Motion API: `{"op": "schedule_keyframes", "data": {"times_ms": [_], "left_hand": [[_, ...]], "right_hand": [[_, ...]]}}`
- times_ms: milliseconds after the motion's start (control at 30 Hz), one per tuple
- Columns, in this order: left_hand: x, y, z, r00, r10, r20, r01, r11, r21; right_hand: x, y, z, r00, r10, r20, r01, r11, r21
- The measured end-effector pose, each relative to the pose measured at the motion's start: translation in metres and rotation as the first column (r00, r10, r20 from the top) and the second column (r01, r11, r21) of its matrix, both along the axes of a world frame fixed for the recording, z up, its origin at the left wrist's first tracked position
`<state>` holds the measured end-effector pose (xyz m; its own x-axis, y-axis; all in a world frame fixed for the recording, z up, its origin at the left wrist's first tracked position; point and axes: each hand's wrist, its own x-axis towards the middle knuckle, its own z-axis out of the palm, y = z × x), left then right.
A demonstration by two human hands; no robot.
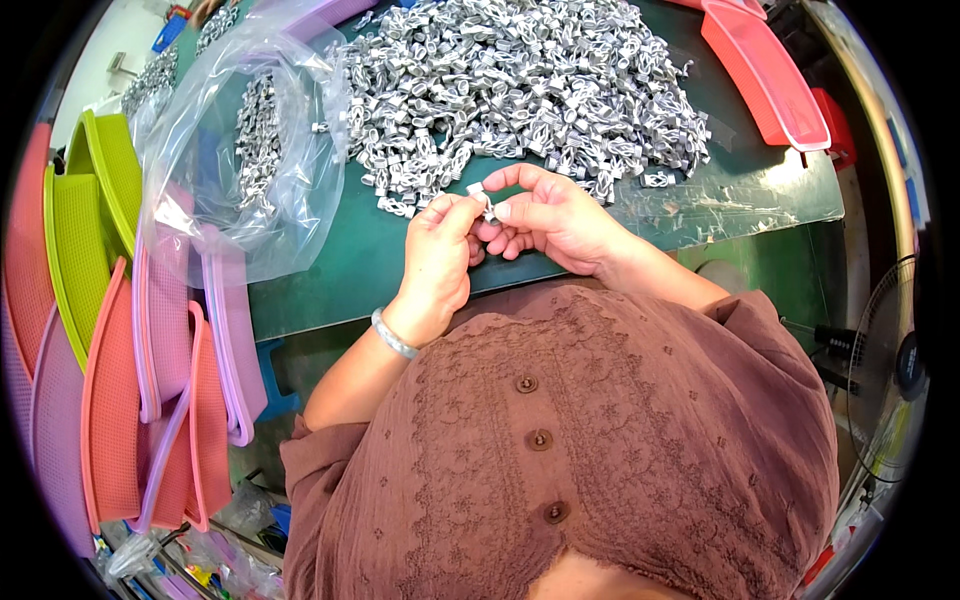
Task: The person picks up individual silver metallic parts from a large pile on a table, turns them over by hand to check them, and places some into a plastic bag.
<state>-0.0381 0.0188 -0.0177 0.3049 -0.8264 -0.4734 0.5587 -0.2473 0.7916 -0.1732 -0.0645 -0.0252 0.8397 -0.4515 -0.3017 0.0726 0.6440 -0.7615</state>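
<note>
Pile of small grey-and-white looped bits (530,90) takes up most of the far side of a dark green table (300,300), loads of them, all jumbled together. Just this side of it, near the table's front edge, both hands are on one small piece (489,211). Left hand (436,245) has it pinched between thumb and fingers, and the right hand (550,218) is closed on it too, thumb against its side and index finger curled over by the pale top end. Fingers cover a lot of it, so can't make out the full shape, sorry.

Left wrist's got a pale bracelet (393,335) on. Over to the left there's a crumpled clear plastic bag (312,235), with more grey bits (257,140) showing through; can't tell if they're inside it or behind. Past that, a bunch of lime green baskets (75,250), plus pink and purple ones, lean together beside the table. Far right corner has a coral-red tray (765,85), and lower down on the right a fan (880,330) stands off the table.
</note>
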Motion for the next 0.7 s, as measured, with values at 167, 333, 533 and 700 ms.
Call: {"op": "schedule_keyframes", "data": {"times_ms": [167,333,533,700], "left_hand": [[-0.001,0.001,0.001,1.000,-0.021,-0.019,0.019,0.997,-0.077],[-0.003,0.003,0.004,0.995,-0.093,0.022,0.095,0.986,-0.134],[0.004,0.008,0.004,0.984,-0.166,0.066,0.172,0.981,-0.092],[0.005,0.011,0.002,0.979,-0.188,0.073,0.194,0.978,-0.078]], "right_hand": [[-0.003,0.003,0.005,0.996,-0.014,-0.085,-0.012,0.955,-0.298],[-0.013,0.002,0.005,0.993,-0.012,-0.118,-0.041,0.899,-0.437],[-0.077,-0.033,0.017,0.972,-0.168,-0.164,0.025,0.767,-0.642],[-0.180,-0.096,0.031,0.726,-0.488,-0.484,-0.103,0.619,-0.779]]}}
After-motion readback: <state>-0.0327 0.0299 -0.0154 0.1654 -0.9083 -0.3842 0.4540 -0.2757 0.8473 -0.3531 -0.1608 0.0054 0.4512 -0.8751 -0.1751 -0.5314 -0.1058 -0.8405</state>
